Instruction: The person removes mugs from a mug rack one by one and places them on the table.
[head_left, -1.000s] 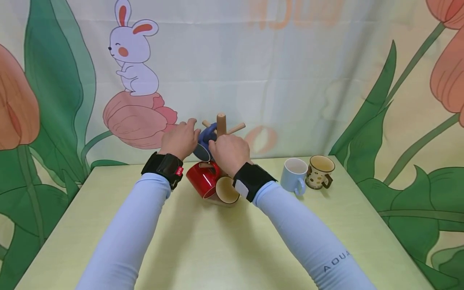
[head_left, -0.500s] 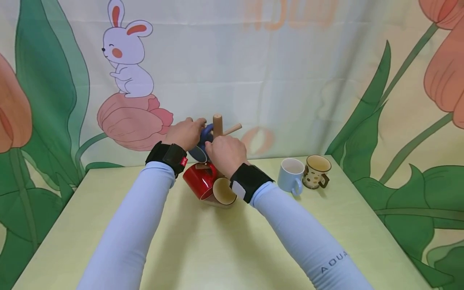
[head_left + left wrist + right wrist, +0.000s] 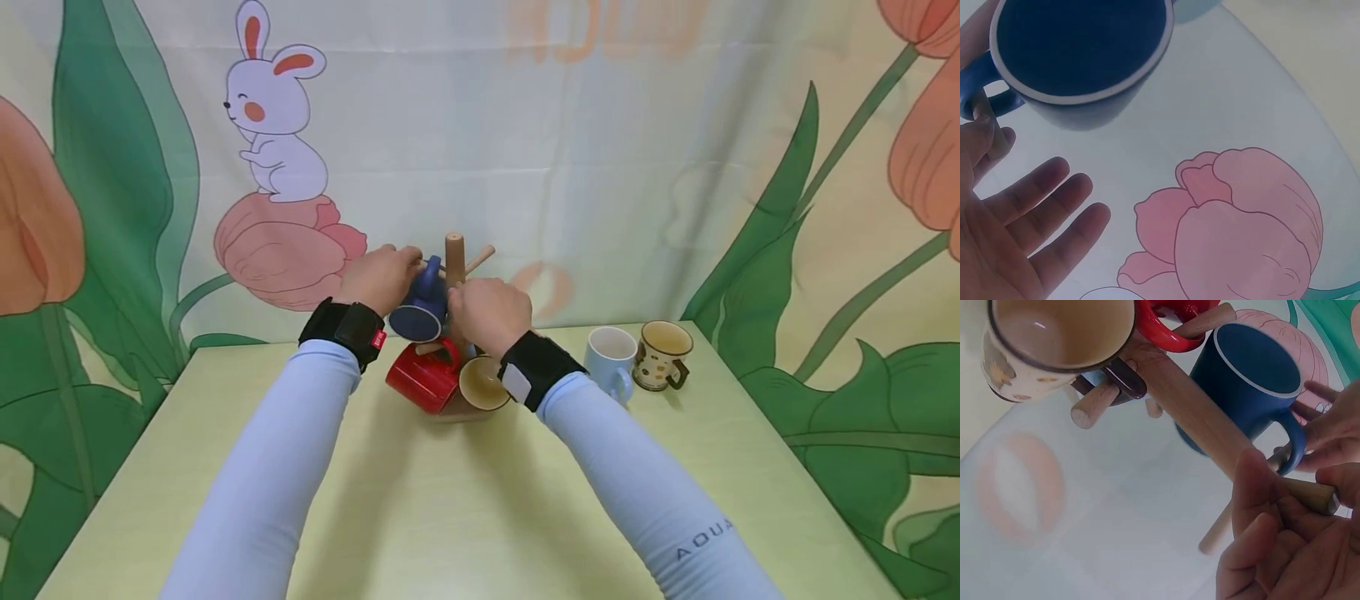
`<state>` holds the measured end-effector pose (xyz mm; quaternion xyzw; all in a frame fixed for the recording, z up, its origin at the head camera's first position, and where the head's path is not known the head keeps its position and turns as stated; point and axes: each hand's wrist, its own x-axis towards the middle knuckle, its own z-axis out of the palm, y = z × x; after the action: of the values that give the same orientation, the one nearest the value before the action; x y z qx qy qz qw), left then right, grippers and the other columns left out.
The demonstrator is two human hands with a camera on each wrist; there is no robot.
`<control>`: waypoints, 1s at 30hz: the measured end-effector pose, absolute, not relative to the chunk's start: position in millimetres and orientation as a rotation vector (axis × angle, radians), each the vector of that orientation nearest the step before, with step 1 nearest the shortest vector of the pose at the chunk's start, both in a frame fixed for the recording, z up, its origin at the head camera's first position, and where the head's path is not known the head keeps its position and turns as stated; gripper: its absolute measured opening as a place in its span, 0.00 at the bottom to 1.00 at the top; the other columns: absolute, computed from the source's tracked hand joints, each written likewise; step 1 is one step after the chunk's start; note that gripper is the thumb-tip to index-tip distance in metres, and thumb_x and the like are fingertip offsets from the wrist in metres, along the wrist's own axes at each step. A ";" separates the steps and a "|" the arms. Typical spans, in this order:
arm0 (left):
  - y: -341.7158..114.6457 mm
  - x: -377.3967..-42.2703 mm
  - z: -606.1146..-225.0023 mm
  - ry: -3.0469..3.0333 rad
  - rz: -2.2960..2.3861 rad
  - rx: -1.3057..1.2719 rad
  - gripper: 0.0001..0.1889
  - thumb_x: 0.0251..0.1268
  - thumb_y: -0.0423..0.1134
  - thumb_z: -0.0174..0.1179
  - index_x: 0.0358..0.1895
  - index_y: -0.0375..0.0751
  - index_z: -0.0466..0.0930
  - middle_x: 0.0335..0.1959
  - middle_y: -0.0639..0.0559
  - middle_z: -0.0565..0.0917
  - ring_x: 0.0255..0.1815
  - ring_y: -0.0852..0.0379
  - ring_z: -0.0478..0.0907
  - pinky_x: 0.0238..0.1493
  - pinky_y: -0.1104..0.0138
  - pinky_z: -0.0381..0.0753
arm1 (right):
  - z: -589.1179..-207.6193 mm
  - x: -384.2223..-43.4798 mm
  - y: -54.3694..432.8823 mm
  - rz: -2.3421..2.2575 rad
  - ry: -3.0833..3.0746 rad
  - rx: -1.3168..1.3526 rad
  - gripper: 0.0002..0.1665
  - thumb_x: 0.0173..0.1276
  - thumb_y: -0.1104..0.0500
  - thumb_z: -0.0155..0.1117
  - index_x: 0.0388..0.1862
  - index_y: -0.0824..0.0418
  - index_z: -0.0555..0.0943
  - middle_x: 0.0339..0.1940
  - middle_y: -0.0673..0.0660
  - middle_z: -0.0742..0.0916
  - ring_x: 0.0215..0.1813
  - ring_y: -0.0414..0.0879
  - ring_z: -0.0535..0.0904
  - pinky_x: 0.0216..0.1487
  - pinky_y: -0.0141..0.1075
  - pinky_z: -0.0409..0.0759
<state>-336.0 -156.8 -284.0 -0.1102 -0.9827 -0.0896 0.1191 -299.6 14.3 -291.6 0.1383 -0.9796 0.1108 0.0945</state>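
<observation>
Slippage is the likeliest trouble from here: the blue mug [image 3: 417, 315] hangs tilted with its handle [image 3: 1298, 437] looped around a peg [image 3: 1281, 454] of the wooden mug rack [image 3: 454, 257], and a stray push from your left hand [image 3: 381, 279] could work it off the peg's end. If your right hand [image 3: 491, 315] leans on the post [image 3: 1191, 406] or slackens, the rack may tip or swing, and the blue mug could knock the red mug [image 3: 422, 379] just below it. The cream mug [image 3: 483, 383] hangs beside the red one and would likely rattle too.

You reach forward with both arms, your hands near each other at the rack's upper part. Your right fingers [image 3: 1250, 494] curl round the post below its top. Your left thumb [image 3: 975, 139] and forefinger pinch the peg end by the blue handle, the other three fingers spread; you cannot tell whether they also touch the handle. The light-blue mug [image 3: 606, 365] and patterned mug [image 3: 657, 367] stand upright on the bench [image 3: 247, 400], well apart from your grip.
</observation>
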 end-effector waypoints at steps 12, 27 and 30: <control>-167.9 -323.8 -296.9 -2.772 -0.258 -0.310 0.20 0.77 0.48 0.52 0.62 0.40 0.77 0.42 0.38 0.85 0.40 0.41 0.84 0.42 0.50 0.84 | -290.8 -304.9 24.9 0.571 -2.952 0.400 0.27 0.81 0.42 0.41 0.34 0.56 0.81 0.24 0.54 0.79 0.31 0.50 0.79 0.27 0.41 0.72; -168.2 -307.0 -304.4 -2.733 -0.221 -0.246 0.19 0.78 0.51 0.50 0.58 0.41 0.77 0.34 0.41 0.81 0.32 0.45 0.81 0.34 0.53 0.84 | -298.8 -313.1 34.2 0.663 -2.873 0.396 0.23 0.80 0.40 0.44 0.46 0.52 0.81 0.29 0.51 0.81 0.35 0.49 0.78 0.33 0.42 0.73; -168.4 -304.3 -304.8 -2.726 -0.207 -0.239 0.19 0.78 0.51 0.49 0.57 0.41 0.77 0.34 0.41 0.81 0.31 0.45 0.80 0.34 0.53 0.83 | -299.4 -315.0 34.4 0.685 -2.863 0.387 0.23 0.80 0.40 0.44 0.50 0.51 0.81 0.32 0.51 0.82 0.37 0.49 0.79 0.35 0.43 0.74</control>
<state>-304.3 -168.4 -304.8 -0.0856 -0.9737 -0.0740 0.1975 -315.0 34.4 -299.4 0.1300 -0.9607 0.2297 0.0861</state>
